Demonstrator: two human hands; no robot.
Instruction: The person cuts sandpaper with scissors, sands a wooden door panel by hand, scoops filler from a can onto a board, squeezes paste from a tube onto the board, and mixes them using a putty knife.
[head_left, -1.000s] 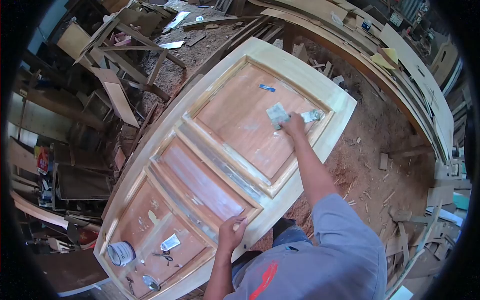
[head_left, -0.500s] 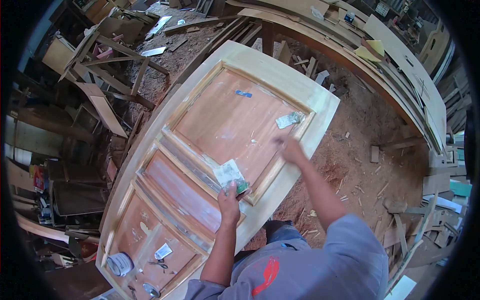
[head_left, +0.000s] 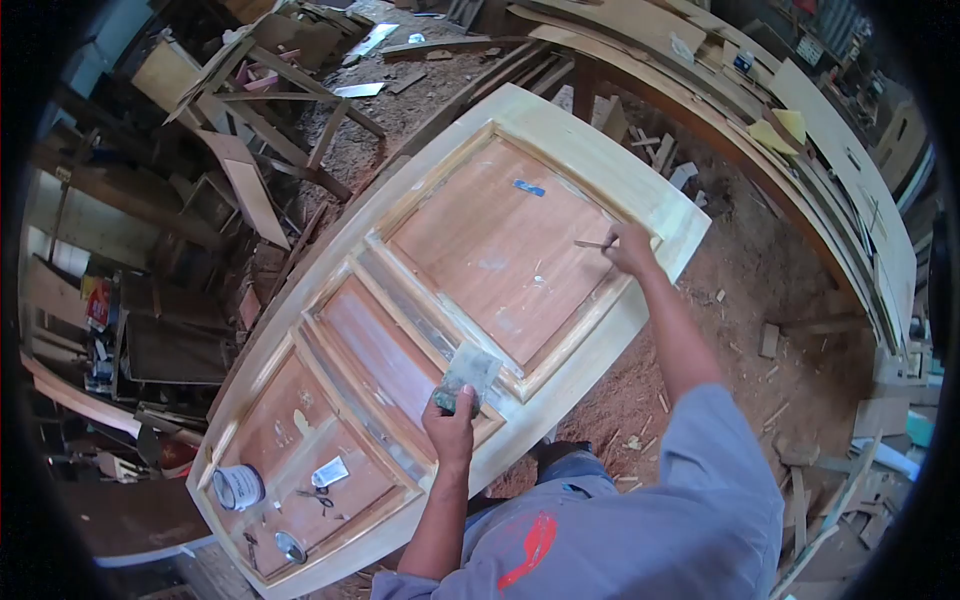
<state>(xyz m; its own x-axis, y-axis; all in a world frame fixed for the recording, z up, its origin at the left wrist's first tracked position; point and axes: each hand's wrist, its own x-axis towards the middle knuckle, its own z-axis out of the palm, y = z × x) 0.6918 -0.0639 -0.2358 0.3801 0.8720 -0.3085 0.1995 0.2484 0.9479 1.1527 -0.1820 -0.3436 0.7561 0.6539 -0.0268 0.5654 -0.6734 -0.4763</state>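
Holding one scraper [head_left: 466, 378], one knife [head_left: 594, 243].

The person's head and shoulders are lying outside the bottom edge, leaving only a grey shirt [head_left: 650, 520] showing. The right hand [head_left: 630, 247] is closing around a thin blade [head_left: 592, 243] seen edge-on, its handle hidden in the fist and its kind too small to tell. The left hand [head_left: 450, 425] is covering the lower part of a smeared pad [head_left: 468, 375]. The tin [head_left: 238, 487] on the door [head_left: 560, 120] is carrying a label too small to read. The lens's dark rim is swallowing the workshop corners.
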